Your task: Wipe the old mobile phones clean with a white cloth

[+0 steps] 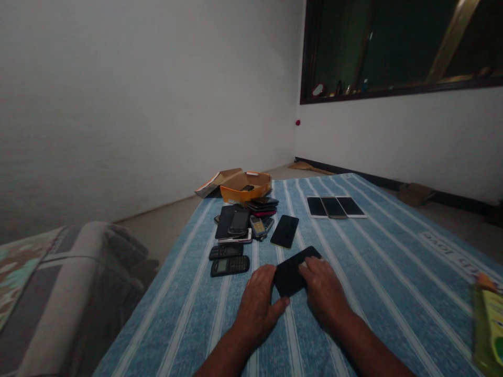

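A black flat-screen phone [293, 272] lies slanted between my hands on the striped cloth. My left hand [257, 301] closes round its near left end, with the thumb along the lower edge and the fingers at the upper corner. Bent over the right part of its screen are the fingers of my right hand [322, 285]. A small whitish bit shows at those fingertips, too little of it to name. Just beyond lies another dark smartphone [285, 231]. Two keypad phones, a lower one [230, 266] and an upper one [227, 251], rest to the left of my left hand.
Behind the keypad phones is a pile of phones [239, 222], backed by an open orange cardboard box [245, 193]. Three phones [335, 208] lie side by side farther right. A yellow-green packet [489, 330] sits at the right edge. Blue striped cloth [393, 293] covers the surface.
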Demonstrator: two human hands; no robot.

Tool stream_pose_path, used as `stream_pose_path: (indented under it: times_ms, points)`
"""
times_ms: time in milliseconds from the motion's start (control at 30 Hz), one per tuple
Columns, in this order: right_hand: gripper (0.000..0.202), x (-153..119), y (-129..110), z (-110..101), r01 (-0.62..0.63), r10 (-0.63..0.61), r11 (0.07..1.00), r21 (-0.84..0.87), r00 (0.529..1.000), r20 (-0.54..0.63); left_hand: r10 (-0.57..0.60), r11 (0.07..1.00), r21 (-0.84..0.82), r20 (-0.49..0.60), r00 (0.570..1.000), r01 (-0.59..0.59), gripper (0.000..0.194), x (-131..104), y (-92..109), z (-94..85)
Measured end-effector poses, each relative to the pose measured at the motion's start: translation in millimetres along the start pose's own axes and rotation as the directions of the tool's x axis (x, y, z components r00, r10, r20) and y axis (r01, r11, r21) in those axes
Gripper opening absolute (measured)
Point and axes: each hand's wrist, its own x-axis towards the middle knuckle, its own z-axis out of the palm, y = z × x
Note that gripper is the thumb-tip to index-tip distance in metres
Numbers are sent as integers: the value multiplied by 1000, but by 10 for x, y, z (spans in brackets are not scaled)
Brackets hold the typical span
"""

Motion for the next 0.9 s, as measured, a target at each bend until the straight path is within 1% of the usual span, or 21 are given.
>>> stream_pose_path:
  times_ms: [100, 167, 233, 300, 400, 500, 600, 667, 767, 833, 900]
  points:
    - [43, -122, -179, 95, 121, -122, 991, 63, 992, 9, 11, 1000, -1, -14, 1000, -11, 58, -13, -33, 39]
    - [43, -161, -191, 116, 139, -140, 987, 78, 990, 13, 19, 1000, -19, -7, 1000, -19, 56, -9, -23, 31]
    - [46, -150, -101, 83, 93, -94, 994, 51, 996, 10, 18, 999, -37, 10, 1000, -18, 55, 5, 10, 0]
    - [47, -102, 52, 8, 15, -15, 1000, 4, 1000, 7, 6, 999, -42, 32, 999, -5, 54, 21, 47, -39]
    - [44, -22, 258, -114, -91, 92, 995, -45, 995, 31, -4, 999, -42, 57, 998, 6, 54, 35, 87, -81]
    - [39, -8, 294, -147, -112, 115, 991, -69, 993, 40, -6, 999, -36, 58, 998, 8, 53, 32, 91, -79]
    - [38, -71, 159, -53, -46, 46, 997, -65, 999, 2, 11, 1000, -27, 40, 999, -10, 54, 20, 58, -39]
    - [43, -129, 36, 45, 30, -31, 999, -45, 999, -21, 22, 1000, -18, 27, 999, -22, 55, 10, 25, -6]
    - [46, -178, -84, 146, 138, -137, 990, 10, 990, -18, 35, 999, -4, 12, 999, -35, 58, 2, -13, 25]
    - [46, -166, -76, 146, 154, -154, 987, 34, 988, -24, 39, 999, 0, 11, 999, -39, 58, 6, -18, 25]
    - [45, -126, 3, 101, 106, -104, 994, 31, 994, -43, 41, 999, -3, 15, 999, -41, 58, 15, -8, 14]
